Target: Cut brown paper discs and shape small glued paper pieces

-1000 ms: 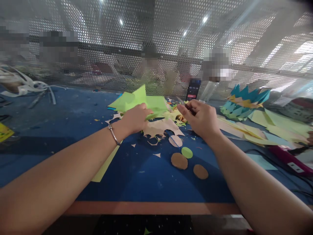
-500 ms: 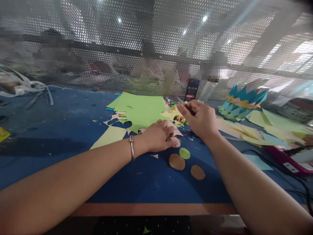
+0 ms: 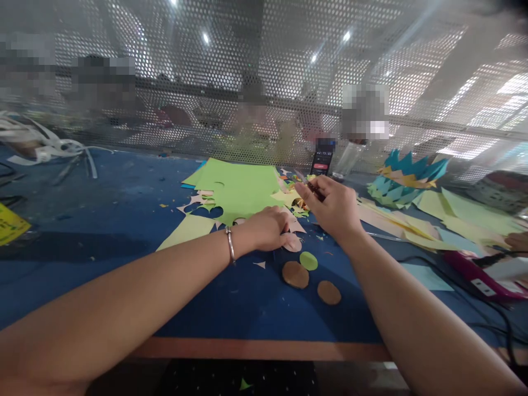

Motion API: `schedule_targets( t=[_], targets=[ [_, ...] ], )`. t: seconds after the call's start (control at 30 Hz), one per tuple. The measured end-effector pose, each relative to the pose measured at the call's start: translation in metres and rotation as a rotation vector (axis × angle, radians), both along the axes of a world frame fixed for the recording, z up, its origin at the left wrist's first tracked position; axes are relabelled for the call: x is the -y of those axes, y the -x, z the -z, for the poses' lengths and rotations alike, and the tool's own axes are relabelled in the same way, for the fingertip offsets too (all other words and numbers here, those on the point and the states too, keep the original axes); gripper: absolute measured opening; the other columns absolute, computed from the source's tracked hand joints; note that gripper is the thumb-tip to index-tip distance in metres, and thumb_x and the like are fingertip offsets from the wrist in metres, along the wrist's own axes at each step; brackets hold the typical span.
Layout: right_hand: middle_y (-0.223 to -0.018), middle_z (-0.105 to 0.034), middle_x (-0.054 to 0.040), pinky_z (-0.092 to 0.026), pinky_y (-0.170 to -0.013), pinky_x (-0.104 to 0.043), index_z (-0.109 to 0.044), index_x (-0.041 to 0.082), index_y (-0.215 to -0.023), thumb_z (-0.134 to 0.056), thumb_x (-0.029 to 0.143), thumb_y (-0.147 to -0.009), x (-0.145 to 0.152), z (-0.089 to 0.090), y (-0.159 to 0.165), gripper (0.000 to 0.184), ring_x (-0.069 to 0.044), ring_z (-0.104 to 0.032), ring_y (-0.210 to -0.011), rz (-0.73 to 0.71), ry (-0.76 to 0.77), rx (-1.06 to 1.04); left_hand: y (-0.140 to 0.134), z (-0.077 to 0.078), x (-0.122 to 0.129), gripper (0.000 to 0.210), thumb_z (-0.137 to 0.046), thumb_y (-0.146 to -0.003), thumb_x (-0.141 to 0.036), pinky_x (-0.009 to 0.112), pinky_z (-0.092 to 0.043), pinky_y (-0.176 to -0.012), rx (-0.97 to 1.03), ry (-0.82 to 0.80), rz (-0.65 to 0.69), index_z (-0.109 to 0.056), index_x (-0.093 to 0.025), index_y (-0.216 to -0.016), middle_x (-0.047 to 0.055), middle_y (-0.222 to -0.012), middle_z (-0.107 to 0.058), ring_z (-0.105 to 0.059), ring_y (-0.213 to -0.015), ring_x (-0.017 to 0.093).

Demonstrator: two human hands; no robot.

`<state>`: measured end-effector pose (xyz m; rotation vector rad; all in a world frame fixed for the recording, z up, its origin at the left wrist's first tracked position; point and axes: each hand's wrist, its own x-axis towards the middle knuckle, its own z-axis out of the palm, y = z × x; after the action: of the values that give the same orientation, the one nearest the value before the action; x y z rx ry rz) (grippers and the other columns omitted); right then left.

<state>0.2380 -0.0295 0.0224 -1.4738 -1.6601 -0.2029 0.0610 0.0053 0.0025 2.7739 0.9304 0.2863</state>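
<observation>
My left hand point(image 3: 270, 228), with a silver bracelet on the wrist, reaches low over the table. Its fingers are curled, with the thumb at the edge of a pink paper disc point(image 3: 292, 242). Beyond it lies a stack of light green paper point(image 3: 241, 190), with rounded pieces cut out of its near left side. My right hand point(image 3: 330, 206) is raised a little and closed round a dark-handled pointed blade point(image 3: 301, 176); I cannot tell whether this is scissors or a knife. A green disc point(image 3: 308, 260) and two brown discs point(image 3: 295, 274) point(image 3: 329, 292) lie nearer to me.
Paper scraps point(image 3: 295, 199) are strewn between my hands. A phone point(image 3: 322, 158) leans near the perforated metal screen point(image 3: 264, 121). At the right are a teal paper crown point(image 3: 406, 179), loose coloured sheets point(image 3: 457, 214) and a magenta power strip point(image 3: 480, 280) with cables. White straps point(image 3: 51, 146) lie far left.
The view has shifted slightly. My left wrist has moved a little to the right, and its fingers are more tightly curled by the pink disc. My right hand keeps its grip on the blade.
</observation>
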Motion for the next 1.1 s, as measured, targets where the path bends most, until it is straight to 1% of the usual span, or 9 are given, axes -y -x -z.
schedule_targets(
  t=[0.13,0.23,0.33,0.4,0.53,0.63,0.73,0.9,1.1],
  targets=[
    [-0.056,-0.047,0.003,-0.03,-0.055,-0.028,-0.052,0.021,-0.067,-0.061,0.058,-0.092,0.001,0.0,0.0,0.045,-0.013,-0.04,-0.053,-0.011,0.001,-0.004,-0.01,-0.001,-0.005,0.013,-0.067,-0.085,-0.028,0.03,-0.048,-0.065,-0.011,0.108,0.025,-0.07,-0.018,-0.077,0.007,-0.081,-0.071,-0.064,-0.071,0.019],
    [-0.056,-0.046,0.0034,-0.029,-0.056,-0.028,-0.051,0.021,-0.066,-0.06,0.057,-0.092,0.001,-0.001,0.0,0.045,-0.012,-0.039,-0.054,0.003,0.001,0.002,-0.007,-0.002,-0.007,0.007,-0.066,-0.083,-0.023,0.029,-0.045,-0.059,0.043,0.146,0.014,-0.069,-0.017,-0.081,0.004,-0.074,-0.072,-0.064,-0.066,0.018],
    [-0.057,-0.046,0.0035,-0.028,-0.057,-0.027,-0.05,0.021,-0.068,-0.059,0.056,-0.093,0.001,-0.002,-0.001,0.044,-0.012,-0.04,-0.055,0.0,0.011,0.012,0.01,-0.012,-0.001,0.009,-0.062,-0.087,-0.024,0.03,-0.046,-0.066,0.165,0.087,-0.013,-0.067,-0.017,-0.091,0.006,-0.087,-0.074,-0.067,-0.079,0.02],
    [-0.058,-0.047,0.0033,-0.028,-0.057,-0.027,-0.049,0.021,-0.068,-0.058,0.055,-0.093,0.001,-0.002,0.0,0.043,-0.012,-0.04,-0.056,-0.004,0.051,0.028,0.028,-0.023,0.005,0.005,-0.062,-0.089,-0.021,0.032,-0.048,-0.078,0.339,-0.05,0.005,-0.066,-0.018,-0.089,0.005,-0.091,-0.074,-0.067,-0.087,0.02],
    [-0.059,-0.05,0.0019,-0.026,-0.055,-0.028,-0.052,0.021,-0.07,-0.059,0.06,-0.091,0.004,-0.002,0.012,0.045,-0.013,-0.042,-0.056,0.001,0.304,0.105,0.06,-0.045,0.015,0.021,-0.071,-0.086,-0.021,0.028,-0.051,-0.078,0.69,-0.108,-0.097,-0.067,-0.022,-0.107,0.001,-0.09,-0.074,-0.069,-0.083,0.016],
    [-0.063,-0.058,-0.0004,-0.026,-0.054,-0.028,-0.061,0.021,-0.075,-0.061,0.059,-0.091,0.011,0.002,0.031,0.041,-0.014,-0.046,-0.057,-0.081,0.498,0.214,0.071,-0.047,0.011,0.013,-0.075,-0.08,-0.018,0.027,-0.051,-0.072,0.956,0.061,-0.223,-0.07,-0.022,-0.092,0.0,-0.087,-0.073,-0.066,-0.077,0.014],
    [-0.064,-0.061,-0.0011,-0.026,-0.054,-0.028,-0.066,0.02,-0.082,-0.063,0.053,-0.092,0.024,0.009,0.055,0.035,-0.014,-0.047,-0.056,-0.186,0.559,0.261,0.073,-0.034,0.002,0.012,-0.076,-0.075,-0.016,0.024,-0.049,-0.069,1.162,0.373,-0.264,-0.068,-0.019,-0.083,-0.001,-0.081,-0.069,-0.064,-0.074,0.012],
    [-0.07,-0.067,-0.0024,-0.027,-0.053,-0.027,-0.07,0.019,-0.09,-0.063,0.044,-0.094,0.043,0.02,0.087,0.027,-0.013,-0.052,-0.056,-0.382,0.655,0.205,0.072,-0.005,-0.003,0.02,-0.077,-0.074,-0.018,0.025,-0.046,-0.068,1.108,0.738,-0.275,-0.068,-0.017,-0.093,0.0,-0.085,-0.071,-0.063,-0.074,0.012],
    [-0.065,-0.067,-0.0003,-0.028,-0.051,-0.025,-0.066,0.019,-0.079,-0.064,0.042,-0.094,0.052,0.02,0.091,0.028,-0.012,-0.055,-0.054,-0.415,0.641,0.232,0.076,-0.006,0.004,0.027,-0.077,-0.077,-0.02,0.025,-0.042,-0.068,1.017,0.907,-0.332,-0.062,-0.017,-0.098,0.001,-0.077,-0.072,-0.062,-0.07,0.013]
  ],
)
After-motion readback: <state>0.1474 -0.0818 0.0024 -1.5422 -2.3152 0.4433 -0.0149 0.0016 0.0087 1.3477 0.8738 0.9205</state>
